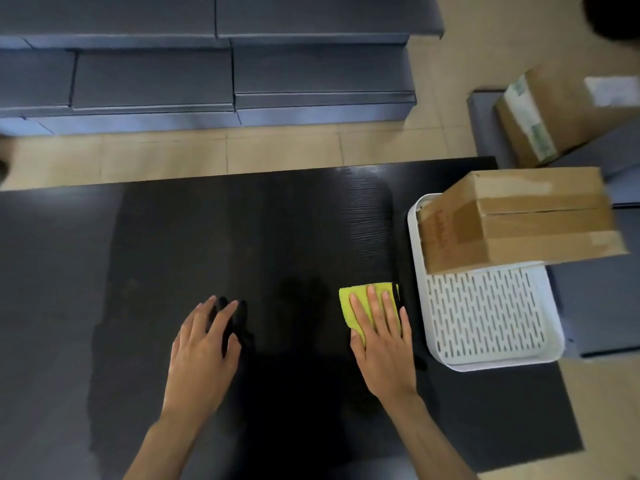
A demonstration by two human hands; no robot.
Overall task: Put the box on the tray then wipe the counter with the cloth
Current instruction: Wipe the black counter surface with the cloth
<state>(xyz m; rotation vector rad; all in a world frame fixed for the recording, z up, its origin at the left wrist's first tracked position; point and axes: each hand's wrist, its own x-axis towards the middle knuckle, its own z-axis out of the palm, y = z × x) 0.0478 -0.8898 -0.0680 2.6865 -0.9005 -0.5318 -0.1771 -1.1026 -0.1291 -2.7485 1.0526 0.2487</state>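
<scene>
**Soft indoor light, blurred rims**

Even, moderate light with a pale sheen on the far right of the black counter (363, 188). Dark finger shadows lie beside the left hand (201, 355). Wide-angle bending and blur grow toward the edges and corners

The right hand (382, 344) lies flat over most of the folded yellow cleaning cloth (353, 299), hiding its near part; the brown cardboard box (519, 220) covers the far end of the white slotted plastic tray (485, 317), and the red print on the box's end is too blurred to read; both forearms and the black tabletop (242, 237) run off the bottom edge; a second taped cardboard carton (561, 112) is cut off at right.
</scene>
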